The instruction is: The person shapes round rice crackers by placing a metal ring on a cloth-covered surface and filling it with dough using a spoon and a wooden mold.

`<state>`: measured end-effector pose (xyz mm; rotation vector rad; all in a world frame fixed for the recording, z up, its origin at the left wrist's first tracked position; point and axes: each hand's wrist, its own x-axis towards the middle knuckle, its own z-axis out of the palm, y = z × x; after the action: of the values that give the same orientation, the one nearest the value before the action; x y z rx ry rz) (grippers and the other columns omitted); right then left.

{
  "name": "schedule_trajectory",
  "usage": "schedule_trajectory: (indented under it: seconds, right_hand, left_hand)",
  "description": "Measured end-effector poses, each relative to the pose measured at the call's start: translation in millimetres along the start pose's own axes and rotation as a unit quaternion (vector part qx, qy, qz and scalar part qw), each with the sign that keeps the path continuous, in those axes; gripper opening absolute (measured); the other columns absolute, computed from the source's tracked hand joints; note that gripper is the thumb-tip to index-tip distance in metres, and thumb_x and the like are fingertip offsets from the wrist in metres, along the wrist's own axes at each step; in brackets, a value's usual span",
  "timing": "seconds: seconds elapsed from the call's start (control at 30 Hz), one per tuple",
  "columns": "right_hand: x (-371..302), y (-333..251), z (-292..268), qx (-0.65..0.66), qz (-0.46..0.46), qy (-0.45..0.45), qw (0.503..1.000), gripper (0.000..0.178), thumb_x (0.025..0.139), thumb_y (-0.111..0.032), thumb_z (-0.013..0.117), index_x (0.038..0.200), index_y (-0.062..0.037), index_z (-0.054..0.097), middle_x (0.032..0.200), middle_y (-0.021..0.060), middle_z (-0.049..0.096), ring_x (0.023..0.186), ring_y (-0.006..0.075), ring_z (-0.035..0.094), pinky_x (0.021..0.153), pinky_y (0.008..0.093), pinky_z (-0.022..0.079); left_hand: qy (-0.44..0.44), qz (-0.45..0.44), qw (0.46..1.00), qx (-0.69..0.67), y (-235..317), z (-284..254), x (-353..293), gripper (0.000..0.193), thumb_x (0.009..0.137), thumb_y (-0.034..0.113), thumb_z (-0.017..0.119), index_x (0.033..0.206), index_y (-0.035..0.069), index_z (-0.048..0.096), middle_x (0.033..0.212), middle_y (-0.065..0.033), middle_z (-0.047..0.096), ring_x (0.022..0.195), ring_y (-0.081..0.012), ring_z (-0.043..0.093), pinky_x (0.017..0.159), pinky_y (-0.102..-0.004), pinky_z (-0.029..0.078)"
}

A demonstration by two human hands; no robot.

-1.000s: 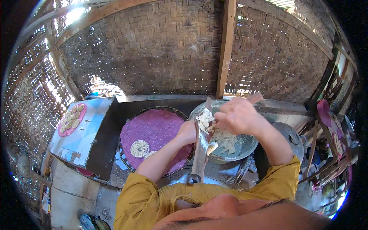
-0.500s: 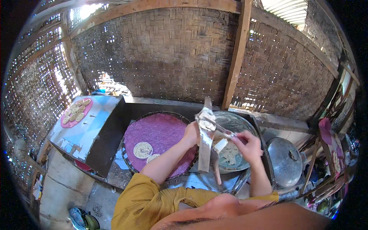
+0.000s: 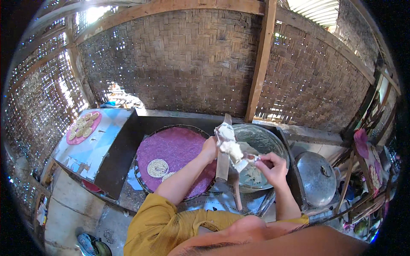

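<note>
Work in hand is judged part-way along. The basin serves as reference point for all positions.

Left hand: closed around the side of the press, a wooden piece with two arms, held above the left rim of the basin. One arm slants down past the near side of the basin. Right hand: fingers pinched narrow on a slim tool, above the basin; its far end is blurred, so its exact shape cannot be told. Whether the tool touches the dough cannot be told either.

Dough: a pale, wet mass sits on the press, up over the left part of the basin. It stands uneven and heaped, so loading looks unfinished.

Done: a pale round lies on the purple sheet, left of the basin. A second round lies just beside it, partly hidden by the left forearm. Farther left of the basin, a cluster of rounds rests on a pink sheet on the box.

Left: a batch of dough lies inside the basin, toward its near side. Most of the purple sheet carries no rounds. The second sheet appears well ahead of the first in count.
</note>
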<state>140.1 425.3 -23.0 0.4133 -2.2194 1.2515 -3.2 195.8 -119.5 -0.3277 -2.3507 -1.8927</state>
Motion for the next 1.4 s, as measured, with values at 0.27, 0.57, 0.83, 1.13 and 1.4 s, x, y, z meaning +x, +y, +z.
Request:
schedule_trajectory:
  seconds: [0.27,0.57,0.83,1.13,1.4]
  right_hand:
    - [12,7,12,-0.149,-0.125,0.101,0.976,0.016,0.067,-0.014,0.073,0.075,-0.0036,0.063,0.062,0.0091,0.060,0.052,0.0204,0.059,0.049,0.0285,0.046]
    - [14,24,-16,-0.129,-0.002,0.095,0.987,0.015,0.071,-0.012,0.072,0.077,-0.0010,0.063,0.058,0.0024,0.057,0.053,0.0046,0.050,0.049,0.0219,0.041]
    - [-12,12,-16,-0.009,0.007,-0.037,0.999,0.015,0.069,-0.013,0.073,0.077,-0.0025,0.065,0.064,0.0067,0.062,0.058,0.0101,0.059,0.056,0.0233,0.046]
    - [1,38,-21,0.139,0.090,-0.004,0.986,0.017,0.074,-0.011,0.070,0.083,0.0003,0.063,0.071,0.0014,0.060,0.065,0.0053,0.053,0.059,0.0198,0.042]
    - [-1,28,28,0.192,0.033,-0.122,0.973,0.019,0.070,-0.003,0.073,0.086,-0.0003,0.063,0.081,0.0019,0.062,0.071,0.0061,0.056,0.060,0.0196,0.045]
  left_hand:
    - [0.017,0.089,0.990,0.108,23,24,-19,0.032,0.068,0.034,0.064,0.082,0.005,0.065,0.083,-0.0195,0.063,0.081,-0.0366,0.060,0.069,-0.0418,0.048]
    - [-0.120,-0.087,0.918,-0.367,-64,36,44,0.025,0.083,0.023,0.048,0.081,0.004,0.065,0.074,-0.0079,0.062,0.065,-0.0181,0.059,0.059,-0.0350,0.047]
    - [-0.109,0.086,0.949,-0.283,-5,-19,8,0.042,0.083,0.034,0.053,0.115,0.007,0.049,0.105,-0.0081,0.057,0.092,-0.0215,0.055,0.083,-0.0398,0.047]
    - [-0.234,0.168,0.836,-0.468,90,-49,-49,0.026,0.055,0.005,0.063,0.079,0.010,0.056,0.081,-0.0043,0.048,0.080,-0.0216,0.054,0.098,-0.0511,0.034]
    - [-0.289,0.170,0.681,-0.651,95,-32,-55,0.012,0.064,0.027,0.066,0.071,0.023,0.057,0.082,0.0020,0.049,0.094,-0.0185,0.049,0.109,-0.0497,0.015]
